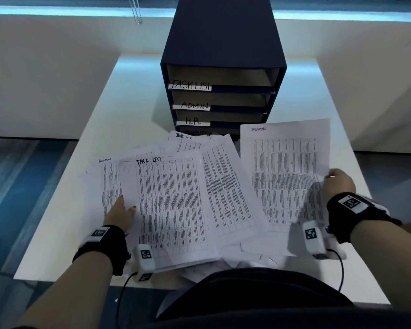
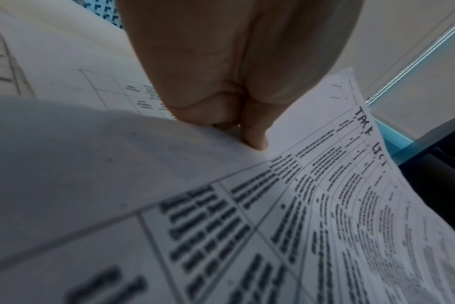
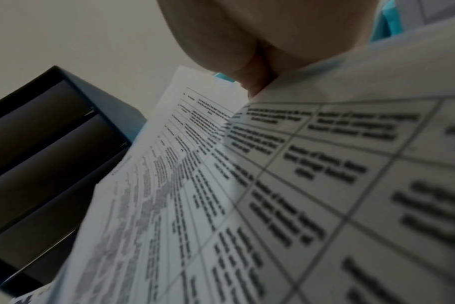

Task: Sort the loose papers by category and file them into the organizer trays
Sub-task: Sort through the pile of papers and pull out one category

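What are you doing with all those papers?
Sorting them. The right hand grips a sheet marked ADMIN, lifted off the pile. The left hand holds the edge of a TASK LIST sheet on the pile. The labelled organizer stands behind, and the trays that show look empty.

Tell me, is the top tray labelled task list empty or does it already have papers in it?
Looks empty: the head view shows only bare brown floor inside the TASK LIST tray, with no sheets; its far back is hidden.
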